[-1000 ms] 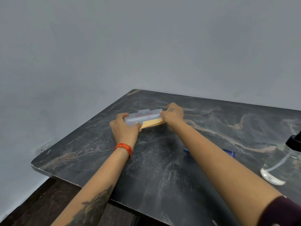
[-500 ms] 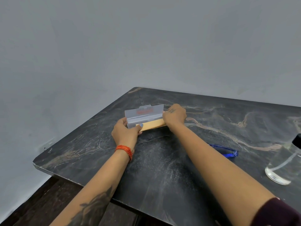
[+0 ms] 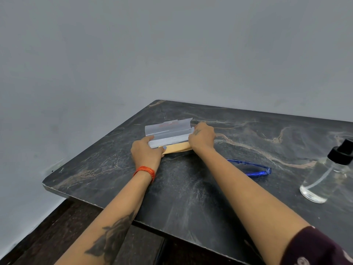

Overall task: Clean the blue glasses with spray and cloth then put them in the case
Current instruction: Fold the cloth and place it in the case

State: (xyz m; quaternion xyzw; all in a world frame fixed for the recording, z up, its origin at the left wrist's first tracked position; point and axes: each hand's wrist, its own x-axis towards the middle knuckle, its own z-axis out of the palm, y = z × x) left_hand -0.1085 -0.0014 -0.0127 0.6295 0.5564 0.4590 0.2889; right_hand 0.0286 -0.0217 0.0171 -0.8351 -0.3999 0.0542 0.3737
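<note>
Both hands are out at the far side of the dark marbled worktop (image 3: pixel 191 197), working on the translucent case (image 3: pixel 168 131). Its lid flap stands open and tilted back. The left hand (image 3: pixel 146 152) grips the near left end of the case, thumb laid along the front edge and fingers curled around it. The right hand (image 3: pixel 202 137) holds the right end, fingers bent over it; just what they pinch is hidden behind the knuckles. A tan cloth (image 3: pixel 177 149) with a zigzag edge pokes out from under the front of the case, between the two hands.

The blue glasses (image 3: pixel 250 168) lie folded on the worktop just beyond the right forearm, well apart from the case. The clear spray bottle (image 3: pixel 324 178) with its black pump head stands farther right.

The risks, to my eye: the case looks light and thin, so pulling the cloth free could drag it along or let the flap snap shut. The right forearm passes close over the glasses, so a careless drawback could brush them and scrape a lens on the worktop. A wider sweep to the right might knock the bottle over.
</note>
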